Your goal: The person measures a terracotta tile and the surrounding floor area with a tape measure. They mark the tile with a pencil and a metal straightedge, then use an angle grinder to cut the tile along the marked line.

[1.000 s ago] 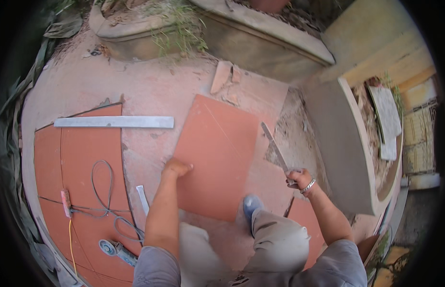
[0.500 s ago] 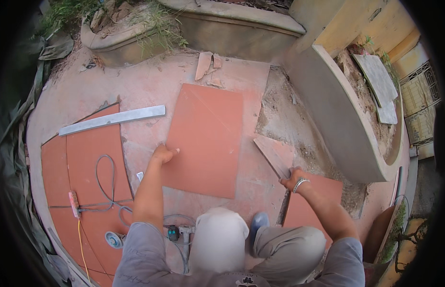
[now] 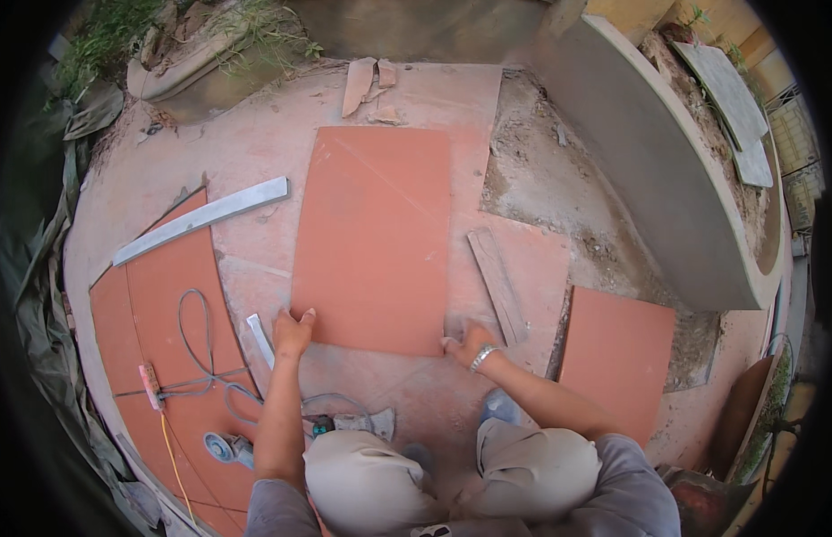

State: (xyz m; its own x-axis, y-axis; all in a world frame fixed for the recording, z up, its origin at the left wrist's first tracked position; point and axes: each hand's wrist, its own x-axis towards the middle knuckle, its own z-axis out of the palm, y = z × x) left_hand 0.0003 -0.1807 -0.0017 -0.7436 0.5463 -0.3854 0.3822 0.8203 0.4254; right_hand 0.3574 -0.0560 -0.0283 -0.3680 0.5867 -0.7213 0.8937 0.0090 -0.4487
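Observation:
A large reddish-orange tile (image 3: 371, 237) lies in front of me, with a faint diagonal line across its far part. My left hand (image 3: 293, 335) grips its left edge close to the near corner, thumb over the top and the other fingers partly hidden. At the near right corner, my right hand (image 3: 470, 346), with a metal band at the wrist, has its fingers closed on the tile's edge. Just right of the tile, a narrow cut strip (image 3: 496, 285) rests on the dusty floor. Beside my left forearm is a small light-coloured strip (image 3: 260, 338).
Laid red tiles (image 3: 179, 295) on the left carry a pale straight bar (image 3: 201, 220), a looped cable (image 3: 206, 345) and an angle grinder (image 3: 226, 449). Another tile (image 3: 617, 362) lies at right. Broken pieces (image 3: 359, 88) sit beyond; a curved planter wall (image 3: 653, 170) borders the right.
My right hand has left the narrow strip, now lying on the floor, and moved to the tile's near right corner. My left hand has slid toward the near left corner. The view has shifted.

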